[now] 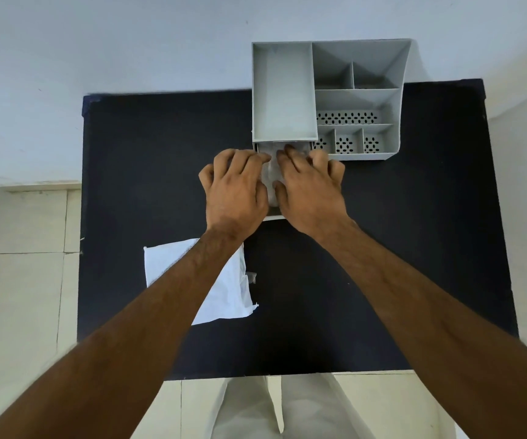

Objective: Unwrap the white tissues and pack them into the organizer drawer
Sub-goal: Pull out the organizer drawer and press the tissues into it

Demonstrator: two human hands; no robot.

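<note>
**Evidently both hands were pressing the tissues down into the pulled-out drawer**

Evidently the work had reached the packing step; the left hand (237, 188) and the right hand (311, 188) lay palm-down side by side over the organizer drawer (273, 218), which stood drawn out toward the person from under the grey organizer (325, 99); only a thin pale strip of the drawer's near edge showed below the heels of the hands. Between the two sets of fingers a narrow band of white tissues (272, 179) was visible, and beyond the fingertips lay the drawer's mouth beneath the tall left compartment. The fingers of both hands were spread and gently curled, flat on the tissues rather than pinched round them; this reads as pressing, probably to flatten the stack so it would sit below the drawer's walls and let the drawer slide home; whether any fingertip hooked under an edge I could not tell, since the hands hid most of the stack. Well back from the fingers, under the left forearm, a crumpled white wrapper (224, 289) lay flat on the dark table (382, 248), apparently set aside empty so it would not hinder the hands; the organizer's remaining compartments, beyond and to the right of the right hand's fingers, held nothing visible.
</note>
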